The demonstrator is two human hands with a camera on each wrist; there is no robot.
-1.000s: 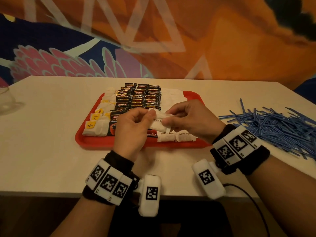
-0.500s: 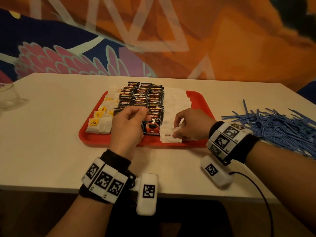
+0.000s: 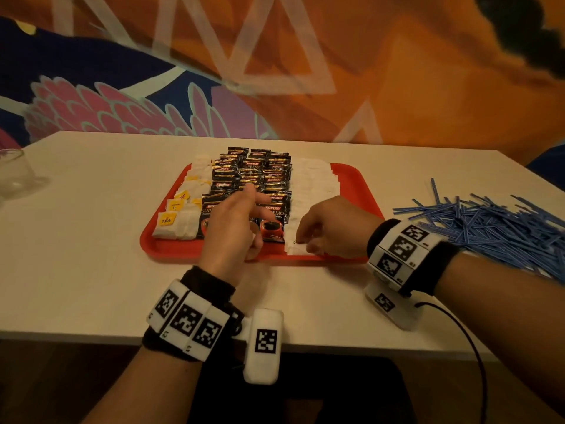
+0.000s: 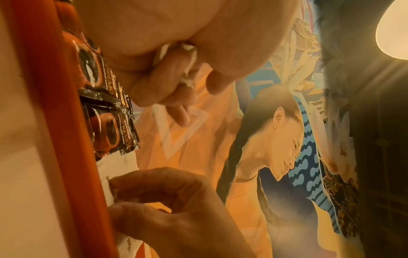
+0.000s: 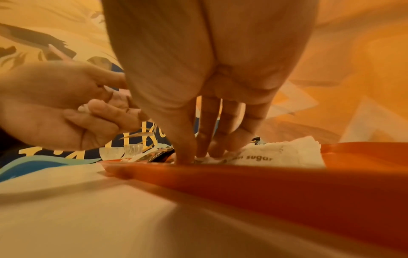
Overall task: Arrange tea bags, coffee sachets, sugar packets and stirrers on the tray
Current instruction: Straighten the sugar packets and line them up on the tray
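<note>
A red tray [image 3: 171, 254] holds tea bags [image 3: 175, 223] on the left, black coffee sachets [image 3: 253, 166] in the middle and white sugar packets [image 3: 315, 179] on the right. My right hand [image 3: 305, 243] pinches the frontmost sugar packet [image 3: 295, 249] by its near edge, down on the tray; the right wrist view shows its fingertips [image 5: 198, 151] on that packet [image 5: 276, 155]. My left hand [image 3: 244, 215] hovers over the front coffee sachets. It holds a white sugar packet [image 4: 189, 52] in its curled fingers, with the index finger stretched out. Blue stirrers [image 3: 495, 224] lie heaped on the table at the right.
A clear glass [image 3: 13, 172] stands at the table's far left. White tabletop [image 3: 91, 270] surrounds the tray, with bare red tray floor [image 3: 354, 185] to the right of the sugar column. A patterned orange wall lies behind the table.
Both hands held sugar packets together above the tray's front. The right hand has since lowered one onto the front of the sugar column, and the left has drawn aside over the coffee sachets.
</note>
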